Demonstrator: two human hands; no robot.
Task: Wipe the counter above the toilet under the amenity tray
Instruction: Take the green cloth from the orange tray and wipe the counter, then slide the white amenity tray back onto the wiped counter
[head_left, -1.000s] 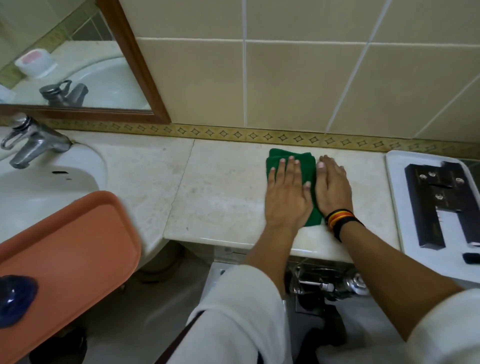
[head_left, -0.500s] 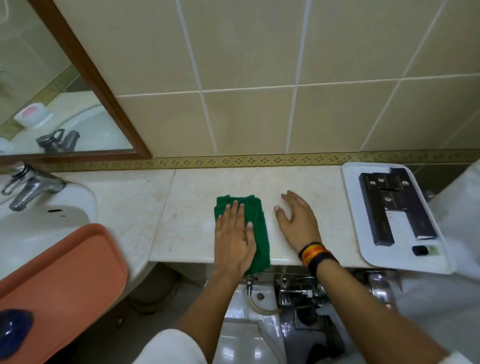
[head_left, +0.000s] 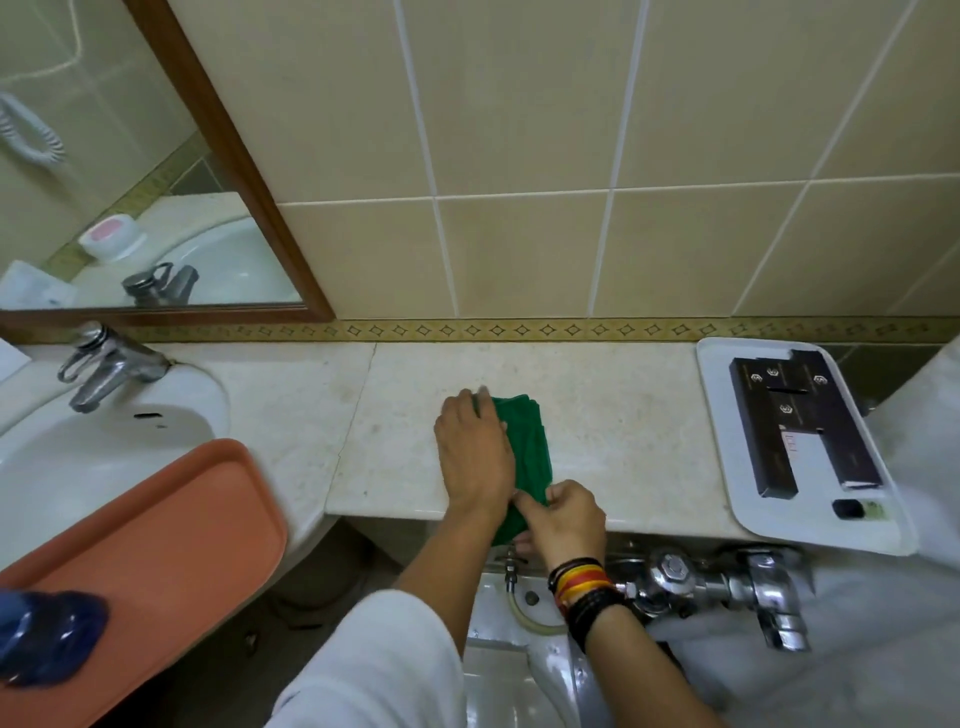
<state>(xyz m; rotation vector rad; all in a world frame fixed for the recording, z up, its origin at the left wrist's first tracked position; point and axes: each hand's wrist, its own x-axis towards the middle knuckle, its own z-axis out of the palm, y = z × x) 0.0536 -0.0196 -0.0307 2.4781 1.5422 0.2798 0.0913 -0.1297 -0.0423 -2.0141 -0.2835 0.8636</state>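
A folded green cloth (head_left: 527, 441) lies on the beige stone counter (head_left: 613, 415) above the toilet, hanging a little over the front edge. My left hand (head_left: 475, 452) rests flat on the cloth's left side, fingers pointing toward the wall. At the counter's front edge my right hand (head_left: 563, 514) pinches the cloth's near corner; it wears striped and black wristbands. The white amenity tray (head_left: 717, 395) sits at the counter's right end with dark boxes (head_left: 800, 426) on it.
An orange tray (head_left: 156, 540) with a blue object (head_left: 49, 636) lies over the sink (head_left: 78, 452) at the left, by a chrome tap (head_left: 104, 371). Chrome flush valve pipes (head_left: 717, 582) and the white toilet (head_left: 498, 675) sit below the counter. A mirror (head_left: 130, 182) hangs upper left.
My right hand left the bare counter and came back to the front edge, gripping the cloth's near corner. My left hand stayed on the cloth. The view shifted slightly.
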